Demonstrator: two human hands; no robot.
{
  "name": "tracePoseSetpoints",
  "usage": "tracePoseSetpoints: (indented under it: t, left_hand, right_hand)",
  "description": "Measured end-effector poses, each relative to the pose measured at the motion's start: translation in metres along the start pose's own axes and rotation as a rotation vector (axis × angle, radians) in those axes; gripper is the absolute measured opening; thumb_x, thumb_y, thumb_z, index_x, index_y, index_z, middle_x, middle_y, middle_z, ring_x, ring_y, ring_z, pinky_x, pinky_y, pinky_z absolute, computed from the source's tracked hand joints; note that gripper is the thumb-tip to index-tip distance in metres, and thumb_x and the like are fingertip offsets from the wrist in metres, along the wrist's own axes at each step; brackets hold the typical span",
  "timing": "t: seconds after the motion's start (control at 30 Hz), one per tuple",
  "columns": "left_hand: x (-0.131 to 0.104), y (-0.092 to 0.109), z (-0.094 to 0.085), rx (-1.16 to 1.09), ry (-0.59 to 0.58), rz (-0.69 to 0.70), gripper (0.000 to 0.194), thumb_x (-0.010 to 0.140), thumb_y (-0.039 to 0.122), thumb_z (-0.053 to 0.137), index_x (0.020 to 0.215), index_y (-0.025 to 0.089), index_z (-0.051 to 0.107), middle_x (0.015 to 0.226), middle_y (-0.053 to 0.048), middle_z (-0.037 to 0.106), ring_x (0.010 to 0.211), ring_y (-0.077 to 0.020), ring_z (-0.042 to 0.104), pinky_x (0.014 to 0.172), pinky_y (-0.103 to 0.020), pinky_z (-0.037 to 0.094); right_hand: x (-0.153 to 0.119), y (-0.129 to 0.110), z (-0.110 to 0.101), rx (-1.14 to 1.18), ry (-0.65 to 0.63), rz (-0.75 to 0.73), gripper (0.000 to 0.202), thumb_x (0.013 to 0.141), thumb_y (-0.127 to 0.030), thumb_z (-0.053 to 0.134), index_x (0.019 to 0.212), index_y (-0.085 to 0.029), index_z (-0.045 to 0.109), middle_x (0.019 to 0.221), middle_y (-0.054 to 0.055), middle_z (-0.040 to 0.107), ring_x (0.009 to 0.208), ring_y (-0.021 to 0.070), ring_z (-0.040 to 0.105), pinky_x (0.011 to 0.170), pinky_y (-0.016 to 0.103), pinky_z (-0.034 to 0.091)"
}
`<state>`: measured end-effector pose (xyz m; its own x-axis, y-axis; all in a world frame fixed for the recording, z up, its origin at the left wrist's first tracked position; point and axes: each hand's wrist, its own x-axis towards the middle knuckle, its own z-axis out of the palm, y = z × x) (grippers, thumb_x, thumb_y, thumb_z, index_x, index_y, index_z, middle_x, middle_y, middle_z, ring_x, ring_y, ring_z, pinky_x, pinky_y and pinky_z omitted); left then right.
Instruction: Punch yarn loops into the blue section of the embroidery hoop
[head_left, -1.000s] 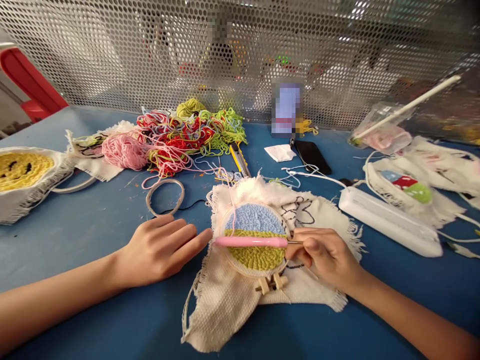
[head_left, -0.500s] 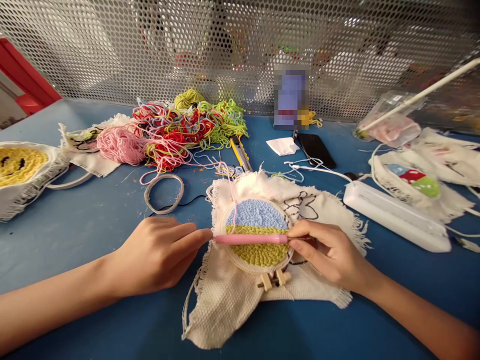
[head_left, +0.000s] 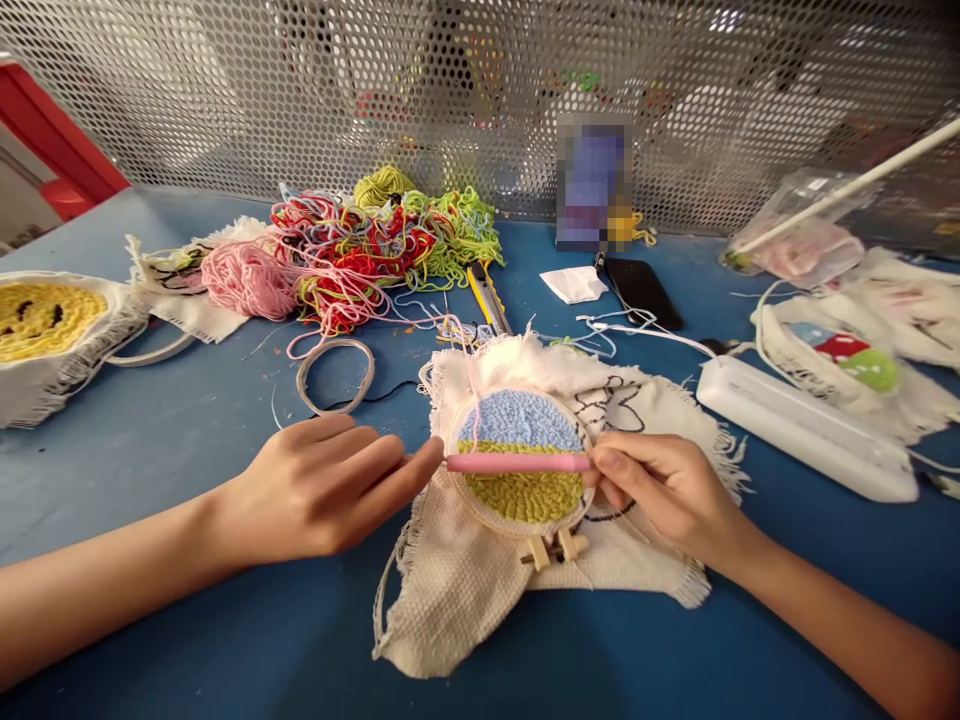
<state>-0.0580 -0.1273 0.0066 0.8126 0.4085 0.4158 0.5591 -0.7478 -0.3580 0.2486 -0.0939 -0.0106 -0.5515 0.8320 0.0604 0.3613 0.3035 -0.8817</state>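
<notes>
A pink punch needle [head_left: 517, 463] lies level between my hands, above the embroidery hoop [head_left: 491, 520]. My right hand [head_left: 667, 490] pinches its right end between thumb and fingers, which hide the tip. At the left end, my left hand [head_left: 337, 480] is closed, fingertips at a thin bit at the tool's end; their exact grip is partly hidden. The hoop holds off-white cloth [head_left: 450, 620] with looped yarn, light blue above [head_left: 517, 418] and olive green below [head_left: 525, 498]. A pink strand [head_left: 474, 390] runs from the yarn pile down behind the tool.
Behind the hoop lie tangled yarn [head_left: 360, 240], a pink yarn ball [head_left: 247, 280], and a yellow utility knife [head_left: 487, 297]. A loose ring [head_left: 335, 377] is left of the cloth. Rightward are a black phone [head_left: 641, 292], a white lamp-like bar [head_left: 806, 430] and another hooped piece [head_left: 832, 355].
The view has shifted slightly, so most things appear a little higher and further right. Less of the thin part by my right fingers shows. Both hands still hold the punch needle level.
</notes>
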Motion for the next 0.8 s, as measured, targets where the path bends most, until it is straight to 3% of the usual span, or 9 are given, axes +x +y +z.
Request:
tracePoseSetpoints:
  t: [0.1,0.2,0.33,0.43,0.53,0.67,0.8]
  left_hand:
    - [0.003,0.0,0.002,-0.031,-0.004,-0.028,0.026,0.081,0.012,0.051,0.107,0.011,0.051,0.057,0.003,0.051,0.046,-0.0095,0.042,0.045,-0.026,0.031]
    - [0.009,0.003,0.0,-0.201,-0.024,-0.152,0.021,0.083,0.01,0.045,0.102,0.014,0.053,0.055,0.004,0.052,0.043,-0.0096,0.042,0.042,-0.025,0.029]
    - [0.02,0.001,-0.012,-0.663,-0.221,-0.341,0.022,0.085,0.008,0.039,0.094,0.018,0.057,0.062,0.003,0.061,0.048,-0.007,0.052,0.044,-0.02,0.035]
    - [0.028,-0.004,-0.02,-0.783,-0.344,-0.372,0.023,0.085,0.01,0.038,0.085,0.019,0.059,0.057,0.003,0.06,0.044,-0.0063,0.049,0.042,-0.02,0.034]
    - [0.031,-0.009,-0.021,-0.628,-0.287,-0.296,0.022,0.085,0.01,0.038,0.09,0.019,0.058,0.059,0.003,0.06,0.044,-0.0071,0.048,0.042,-0.022,0.032]
    - [0.028,-0.013,-0.017,-0.134,-0.092,-0.097,0.02,0.081,0.009,0.042,0.092,0.019,0.056,0.054,0.004,0.055,0.042,-0.0099,0.043,0.043,-0.028,0.026]
    - [0.028,-0.015,-0.017,0.007,-0.099,-0.002,0.02,0.082,0.009,0.041,0.093,0.019,0.054,0.055,0.004,0.053,0.044,-0.01,0.041,0.045,-0.028,0.027]
  right_hand:
    - [-0.001,0.004,0.001,-0.057,0.044,-0.066,0.014,0.088,-0.024,0.045,0.079,-0.019,0.054,0.064,-0.001,0.051,0.054,0.0089,0.048,0.048,0.021,0.038]
    - [-0.001,0.006,0.001,-0.188,0.112,-0.2,0.008,0.085,-0.014,0.048,0.084,-0.02,0.054,0.069,-0.001,0.052,0.06,0.0093,0.049,0.052,0.022,0.039]
    - [0.003,0.005,0.0,-0.363,0.173,-0.37,0.012,0.082,-0.009,0.051,0.08,-0.02,0.054,0.065,-0.001,0.051,0.061,0.0103,0.046,0.054,0.023,0.037]
    - [0.004,0.002,0.0,-0.412,0.195,-0.427,0.011,0.083,-0.011,0.05,0.077,-0.019,0.055,0.061,-0.001,0.052,0.059,0.0109,0.045,0.054,0.024,0.036]
    - [0.003,-0.002,-0.001,-0.303,0.153,-0.271,0.019,0.086,-0.017,0.047,0.068,-0.019,0.054,0.059,0.0,0.053,0.058,0.0101,0.049,0.055,0.023,0.038]
    - [0.002,-0.005,-0.004,-0.046,0.082,0.008,0.029,0.09,-0.029,0.043,0.065,-0.018,0.053,0.054,-0.001,0.053,0.053,0.0088,0.051,0.052,0.022,0.04]
    - [0.003,-0.006,-0.006,0.11,0.073,0.106,0.03,0.089,-0.034,0.045,0.066,-0.018,0.054,0.05,-0.003,0.052,0.048,0.0075,0.049,0.048,0.019,0.039]
